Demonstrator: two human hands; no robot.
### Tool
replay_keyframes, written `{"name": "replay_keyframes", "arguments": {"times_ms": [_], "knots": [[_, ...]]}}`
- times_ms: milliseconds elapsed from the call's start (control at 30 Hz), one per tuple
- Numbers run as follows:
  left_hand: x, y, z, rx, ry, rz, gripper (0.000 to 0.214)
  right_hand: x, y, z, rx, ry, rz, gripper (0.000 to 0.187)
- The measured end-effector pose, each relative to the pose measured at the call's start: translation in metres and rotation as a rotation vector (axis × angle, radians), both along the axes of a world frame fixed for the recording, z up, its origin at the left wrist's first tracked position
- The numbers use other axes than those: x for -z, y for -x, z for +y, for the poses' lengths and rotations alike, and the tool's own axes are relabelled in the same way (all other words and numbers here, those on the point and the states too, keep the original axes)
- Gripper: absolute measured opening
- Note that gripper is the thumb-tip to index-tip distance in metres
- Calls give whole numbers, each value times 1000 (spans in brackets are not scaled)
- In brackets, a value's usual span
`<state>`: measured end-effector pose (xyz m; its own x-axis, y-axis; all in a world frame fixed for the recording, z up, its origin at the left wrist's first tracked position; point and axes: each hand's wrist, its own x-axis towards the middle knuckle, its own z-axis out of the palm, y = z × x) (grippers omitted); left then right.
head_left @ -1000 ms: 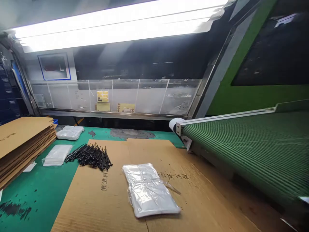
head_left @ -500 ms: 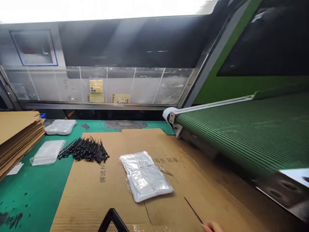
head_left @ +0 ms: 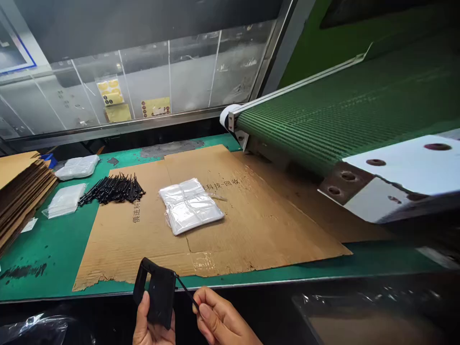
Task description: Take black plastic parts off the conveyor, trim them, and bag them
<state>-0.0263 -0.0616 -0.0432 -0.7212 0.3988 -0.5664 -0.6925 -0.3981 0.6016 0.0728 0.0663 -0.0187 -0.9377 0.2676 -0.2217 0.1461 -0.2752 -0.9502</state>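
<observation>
My left hand (head_left: 154, 328) is closed around a black plastic part (head_left: 161, 294) with a rectangular opening on its left side, held up in front of the table's front edge. In my right hand (head_left: 221, 314), thumb and fingers pinch a thin black rod (head_left: 187, 291). The rod's far tip meets the upper right corner of the plastic part; whether it sits inside cannot be made out. On the cardboard sheet (head_left: 251, 230) beyond lies a stack of clear plastic bags (head_left: 190, 206). Left of it is a pile of similar black rods (head_left: 113, 188).
A green ribbed conveyor belt (head_left: 305, 115) slopes in from the right, its white end block (head_left: 402, 172) jutting over the table. More clear bags (head_left: 66, 200) and a stack of cardboard sheets (head_left: 25, 201) are on the green table (head_left: 39, 258) at left.
My view has tipped down and turned right. Both hands are now in view, and the rod in my right hand has come over to the black plastic part.
</observation>
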Motion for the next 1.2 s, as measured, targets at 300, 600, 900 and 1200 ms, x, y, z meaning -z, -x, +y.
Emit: {"name": "replay_keyframes", "arguments": {"times_ms": [300,600,900,1200], "knots": [[-44,-37,33,-93,-82,-331,33,5,-40,-10,243,-950,237,43],[-64,-48,58,-141,-25,-570,51,17,-39,-2,334,-1137,365,48],[-48,-53,61,1,-139,-428,46,15,-30,22,496,-1195,324,47],[-44,-41,66,385,-24,-403,11,9,-22,71,499,-1105,198,47]]}}
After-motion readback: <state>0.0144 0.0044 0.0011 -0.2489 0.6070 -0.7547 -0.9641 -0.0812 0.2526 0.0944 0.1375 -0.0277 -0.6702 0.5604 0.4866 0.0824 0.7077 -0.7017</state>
